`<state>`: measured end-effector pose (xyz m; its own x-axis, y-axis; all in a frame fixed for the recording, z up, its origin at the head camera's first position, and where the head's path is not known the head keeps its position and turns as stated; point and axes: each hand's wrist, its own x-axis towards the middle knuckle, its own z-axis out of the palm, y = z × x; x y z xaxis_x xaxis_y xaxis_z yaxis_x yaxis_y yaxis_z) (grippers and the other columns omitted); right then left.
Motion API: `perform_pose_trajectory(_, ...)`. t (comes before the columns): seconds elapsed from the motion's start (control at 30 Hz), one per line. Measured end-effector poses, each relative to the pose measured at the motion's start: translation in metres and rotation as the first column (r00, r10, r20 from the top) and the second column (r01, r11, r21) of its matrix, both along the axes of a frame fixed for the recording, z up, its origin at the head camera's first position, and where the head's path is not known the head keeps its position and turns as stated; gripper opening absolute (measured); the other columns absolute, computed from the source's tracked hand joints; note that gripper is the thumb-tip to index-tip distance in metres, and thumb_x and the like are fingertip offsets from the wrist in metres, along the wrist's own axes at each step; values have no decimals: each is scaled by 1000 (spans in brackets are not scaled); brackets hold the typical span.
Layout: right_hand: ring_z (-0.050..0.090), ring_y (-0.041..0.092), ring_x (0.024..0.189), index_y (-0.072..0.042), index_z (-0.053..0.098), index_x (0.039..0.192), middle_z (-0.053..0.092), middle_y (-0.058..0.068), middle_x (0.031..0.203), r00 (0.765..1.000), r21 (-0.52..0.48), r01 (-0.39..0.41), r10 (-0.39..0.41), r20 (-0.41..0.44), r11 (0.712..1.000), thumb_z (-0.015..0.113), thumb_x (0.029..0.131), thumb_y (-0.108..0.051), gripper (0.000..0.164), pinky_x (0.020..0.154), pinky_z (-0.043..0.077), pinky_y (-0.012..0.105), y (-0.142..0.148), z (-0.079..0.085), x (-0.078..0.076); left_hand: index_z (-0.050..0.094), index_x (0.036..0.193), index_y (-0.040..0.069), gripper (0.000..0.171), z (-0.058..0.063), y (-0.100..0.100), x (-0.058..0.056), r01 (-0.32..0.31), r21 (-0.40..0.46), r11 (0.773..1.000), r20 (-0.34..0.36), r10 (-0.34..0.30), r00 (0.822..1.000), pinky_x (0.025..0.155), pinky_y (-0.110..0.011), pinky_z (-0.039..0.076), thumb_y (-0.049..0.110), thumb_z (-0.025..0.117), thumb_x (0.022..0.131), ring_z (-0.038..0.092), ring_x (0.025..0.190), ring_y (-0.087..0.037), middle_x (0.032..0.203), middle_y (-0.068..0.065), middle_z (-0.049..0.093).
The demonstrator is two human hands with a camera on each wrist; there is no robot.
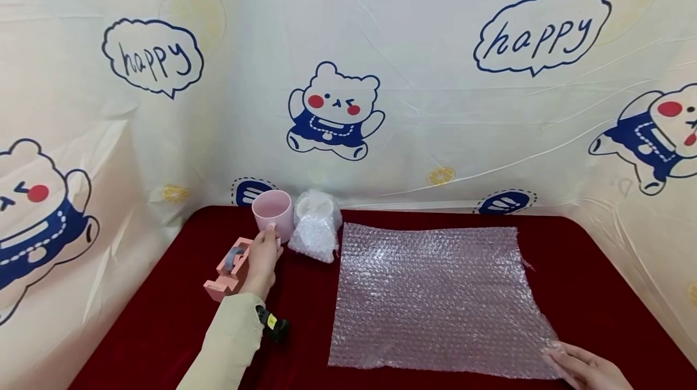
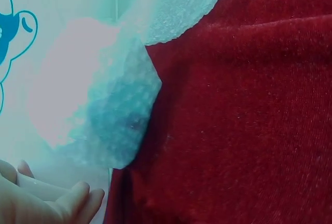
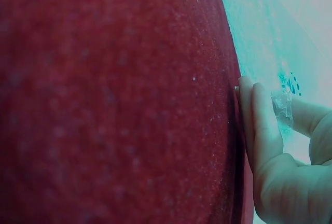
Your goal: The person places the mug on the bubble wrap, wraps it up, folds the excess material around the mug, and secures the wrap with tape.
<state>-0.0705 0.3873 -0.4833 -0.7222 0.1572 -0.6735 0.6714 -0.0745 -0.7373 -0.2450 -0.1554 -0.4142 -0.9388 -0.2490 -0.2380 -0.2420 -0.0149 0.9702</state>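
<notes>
At the back left of the table, a pink mug (image 1: 271, 210) stands upright. My left hand (image 1: 264, 260) grips it by its handle; in the left wrist view that hand (image 2: 49, 203) shows only at the lower left. Just right of the mug sits a white bundle (image 1: 317, 234) wrapped in bubble wrap. A large bubble wrap sheet (image 1: 430, 299) lies spread flat over the middle and right. Its near right corner is pinched by my right hand (image 1: 590, 370). Clear plastic shows between the thumb and fingers of the right hand (image 3: 282, 175) in the right wrist view.
A pink tape dispenser (image 1: 218, 288) with a grey tape roll (image 1: 234, 257) lies left of my left forearm. Dark red cloth (image 1: 158, 317) covers the table. Behind and at the sides hangs a white printed curtain (image 1: 425, 112).
</notes>
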Motion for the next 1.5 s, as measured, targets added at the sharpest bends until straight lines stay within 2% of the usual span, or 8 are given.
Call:
perform_pose_trajectory(0.2,69,10,89,7,58,123,73,0,97,999,-31,-33,32,-14,999,66,90,-25,46,82,57,35,6,-4,0,36,126,-4,52,11,-1,9,43,-36,998,-11,-43,999,117,-44,28,42,24,104,31,142,-36,149,-23,29)
perform_pose_trajectory(0.4,69,11,89,7,57,123,73,1,97,1000,-2,-25,25,-16,1000,67,89,-26,48,81,57,35,4,-4,0,39,106,0,42,22,-5,19,45,-38,998,-74,-48,996,114,-44,32,40,26,104,38,124,-29,115,-15,36)
perform_pose_trajectory(0.5,69,11,89,7,55,125,73,0,97,1000,1,-25,25,-15,1000,66,90,-26,49,81,57,35,4,-5,-1,40,103,-1,40,30,-7,26,56,-34,998,-101,-59,993,112,-43,36,37,28,105,39,118,-24,112,-11,37)
perform_pose_trajectory(0.63,68,11,89,8,52,128,73,0,97,999,-1,-31,31,-19,1000,65,90,-25,52,81,57,35,6,-6,-1,44,103,1,39,40,-8,37,91,-48,995,-112,-95,989,109,-37,40,38,30,104,42,115,-17,114,-7,42)
perform_pose_trajectory(0.9,69,11,89,7,54,125,73,-2,96,999,-25,-36,36,-18,999,64,91,-26,48,82,57,35,9,-7,-1,47,98,5,33,51,-12,60,107,-108,988,-118,-119,986,95,-20,49,35,34,104,49,101,-7,100,1,43)
perform_pose_trajectory(1.07,68,12,89,9,51,128,72,-2,96,999,-7,-43,43,-17,999,64,91,-27,53,81,57,36,9,-7,-1,48,94,8,34,57,-13,69,131,-124,984,-128,-147,981,98,-27,48,37,34,103,54,96,-3,101,2,45)
perform_pose_trajectory(1.33,69,14,87,12,45,131,71,-2,94,999,14,-38,38,-6,999,63,92,-26,58,81,57,37,5,-5,-1,51,90,4,42,53,-15,75,159,-142,977,-184,-184,966,95,-34,49,42,37,101,55,96,-8,103,-5,46)
perform_pose_trajectory(1.5,69,13,87,14,42,131,70,-2,93,999,-18,-51,51,-11,999,61,94,-24,56,82,57,37,5,-5,-1,52,95,1,41,58,-8,79,163,-180,970,-125,-187,974,99,-34,47,38,36,103,55,98,-6,105,-5,49)
